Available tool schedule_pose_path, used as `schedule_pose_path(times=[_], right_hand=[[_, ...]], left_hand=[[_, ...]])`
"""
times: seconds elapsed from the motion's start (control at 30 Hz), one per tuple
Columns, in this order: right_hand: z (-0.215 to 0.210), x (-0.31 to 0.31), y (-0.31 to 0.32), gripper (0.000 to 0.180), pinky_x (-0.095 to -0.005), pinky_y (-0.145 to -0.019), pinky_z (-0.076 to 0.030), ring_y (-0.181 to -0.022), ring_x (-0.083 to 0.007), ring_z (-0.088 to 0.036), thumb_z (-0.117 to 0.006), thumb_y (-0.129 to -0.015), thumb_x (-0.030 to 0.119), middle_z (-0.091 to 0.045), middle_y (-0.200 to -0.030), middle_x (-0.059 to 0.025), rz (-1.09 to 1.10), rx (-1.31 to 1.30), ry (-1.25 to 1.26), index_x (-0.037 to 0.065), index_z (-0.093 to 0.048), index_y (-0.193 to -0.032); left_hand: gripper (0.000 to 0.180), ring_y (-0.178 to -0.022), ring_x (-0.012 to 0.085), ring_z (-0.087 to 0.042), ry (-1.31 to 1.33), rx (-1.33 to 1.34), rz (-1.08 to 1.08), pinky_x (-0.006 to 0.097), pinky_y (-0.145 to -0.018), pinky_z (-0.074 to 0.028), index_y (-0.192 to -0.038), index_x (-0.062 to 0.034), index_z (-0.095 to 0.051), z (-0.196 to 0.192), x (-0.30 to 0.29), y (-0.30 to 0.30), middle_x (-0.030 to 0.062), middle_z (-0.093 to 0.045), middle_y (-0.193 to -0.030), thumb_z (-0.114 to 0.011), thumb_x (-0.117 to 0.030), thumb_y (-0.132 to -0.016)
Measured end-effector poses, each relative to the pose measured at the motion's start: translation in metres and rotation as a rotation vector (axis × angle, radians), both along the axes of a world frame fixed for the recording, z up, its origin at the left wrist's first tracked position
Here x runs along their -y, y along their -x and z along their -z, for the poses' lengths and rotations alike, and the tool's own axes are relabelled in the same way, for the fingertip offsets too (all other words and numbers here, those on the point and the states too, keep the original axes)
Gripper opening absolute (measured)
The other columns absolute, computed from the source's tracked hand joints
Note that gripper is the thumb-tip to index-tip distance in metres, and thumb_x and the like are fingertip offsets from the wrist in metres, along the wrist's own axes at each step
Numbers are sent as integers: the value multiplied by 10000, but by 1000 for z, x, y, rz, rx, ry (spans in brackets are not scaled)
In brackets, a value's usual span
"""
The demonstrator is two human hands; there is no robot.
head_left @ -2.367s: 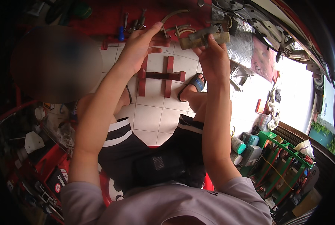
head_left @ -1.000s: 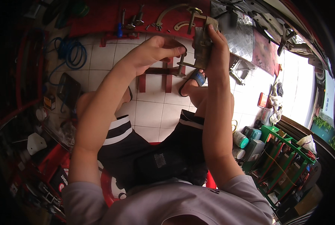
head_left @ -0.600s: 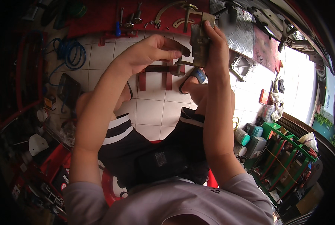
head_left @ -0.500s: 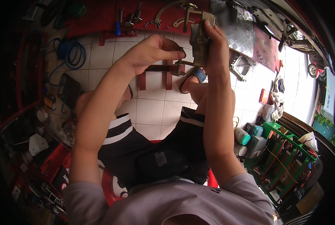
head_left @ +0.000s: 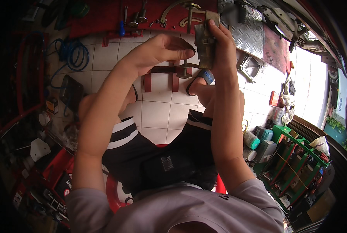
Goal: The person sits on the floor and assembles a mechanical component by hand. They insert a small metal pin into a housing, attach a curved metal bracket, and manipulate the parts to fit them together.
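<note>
My right hand point(head_left: 224, 48) is wrapped around a worn, brassy metal bracket point(head_left: 205, 44), thumb on its upper end. Arms jut left from the bracket's top and bottom. A slim metal rod point(head_left: 184, 66) stands upright at the lower arm, with a round disc-like end below. My left hand point(head_left: 165, 52) is closed at the rod, thumb and fingers pinched about its middle; the fingers partly hide the grip. Further up, another stretch of rod passes by the upper arm, and I cannot tell whether it is the same piece. A dark bar point(head_left: 163, 70) lies behind, under my left hand.
On the red bench point(head_left: 99, 23) ahead lie a blue-handled screwdriver point(head_left: 121, 29), a wrench point(head_left: 126, 14), small hardware and curved metal pieces. A coiled blue hose point(head_left: 74, 54) is at left. A green tool rack point(head_left: 297, 155) stands at right, diamond plate point(head_left: 249, 37) at far right.
The bracket and my right hand have shifted slightly left. My left thumb has moved a little up and right along the rod, and the dark piece seen at its tip no longer shows.
</note>
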State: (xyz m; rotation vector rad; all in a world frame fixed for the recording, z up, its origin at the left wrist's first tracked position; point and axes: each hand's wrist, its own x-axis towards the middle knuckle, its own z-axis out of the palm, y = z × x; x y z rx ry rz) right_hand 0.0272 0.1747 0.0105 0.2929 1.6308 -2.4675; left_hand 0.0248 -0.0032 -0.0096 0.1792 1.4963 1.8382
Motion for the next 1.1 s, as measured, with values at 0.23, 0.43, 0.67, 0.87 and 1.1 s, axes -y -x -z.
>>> schedule_pose_path(times=[0.23, 0.43, 0.67, 0.87, 1.1], right_hand=[[0, 0, 1, 227, -243, -553, -483, -617, -136, -606, -564, -907, 263, -631, -747, -58, -4, -8, 19, 41, -590, -944], [1, -1, 1, 227, -242, -567, -484, -630, -140, -613, -562, -907, 263, -635, -753, -64, -4, -4, -15, 41, -592, -943], [0, -1, 0, 221, -245, -583, -488, -645, -125, -611, -564, -904, 256, -640, -786, -54, -14, 1, 6, 43, -593, -956], [10, 3, 2, 237, -240, -585, -486, -654, -110, -606, -563, -904, 255, -640, -805, -46, -38, -18, 13, 40, -600, -997], [4, 0, 1, 237, -231, -569, -476, -626, -106, -595, -543, -914, 264, -637, -771, -44, -57, 14, -24, 45, -600, -984]], left_hand=[[288, -794, 150, -627, 51, -61, -21, 275, -745, -492, -903, 5, -651, 8, -2, -1, 83, -665, -890, -765, -222, -768], [316, -749, 148, -622, -82, 3, 52, 281, -704, -492, -941, 9, -646, 6, 2, -3, 79, -664, -897, -758, -236, -776], [325, -751, 142, -624, -142, -12, 42, 296, -677, -500, -964, 13, -653, 8, 3, 1, 73, -668, -870, -765, -221, -768], [353, -835, 141, -618, 108, -32, 57, 274, -772, -477, -1014, 15, -637, 5, -3, -2, 76, -665, -937, -758, -214, -774], [251, -887, 144, -615, -40, -15, 173, 272, -839, -477, -1043, 43, -626, -1, 12, 2, 88, -664, -991, -667, -90, -833]])
